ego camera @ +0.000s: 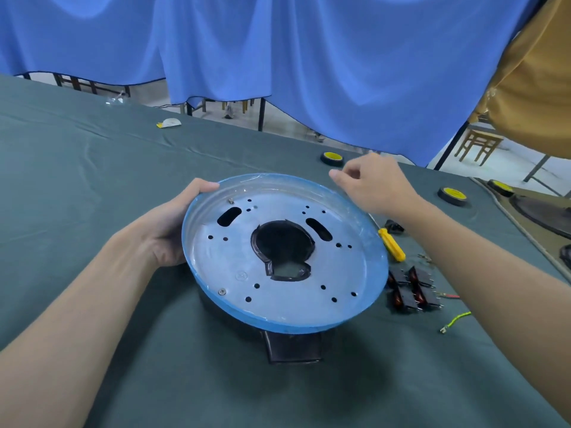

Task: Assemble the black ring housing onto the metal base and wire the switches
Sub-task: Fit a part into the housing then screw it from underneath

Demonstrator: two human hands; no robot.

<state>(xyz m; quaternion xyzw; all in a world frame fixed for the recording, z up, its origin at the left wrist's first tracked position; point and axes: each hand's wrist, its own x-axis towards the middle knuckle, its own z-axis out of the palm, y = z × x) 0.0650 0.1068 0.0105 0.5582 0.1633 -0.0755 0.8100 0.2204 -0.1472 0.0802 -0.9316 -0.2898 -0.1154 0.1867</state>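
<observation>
The round metal base (216,261), rimmed with blue protective film, lies face up in the middle of the table. Two screws sit in its plate, and a big central cutout shows the black ring housing (293,347) underneath, whose tab sticks out at the front. My left hand (173,230) grips the base's left rim. My right hand (370,186) hovers over the far right rim with thumb and forefinger pinched together; whether a small part is between them is unclear. Several black rocker switches (412,290) with red faces lie right of the base.
A yellow-handled screwdriver (391,244) lies right of the base. A green-yellow wire (457,319) and a red wire (449,295) are near the switches. Yellow-and-black wheels (332,158) (452,196) sit farther back. Blue curtains hang behind the green-covered table (92,180).
</observation>
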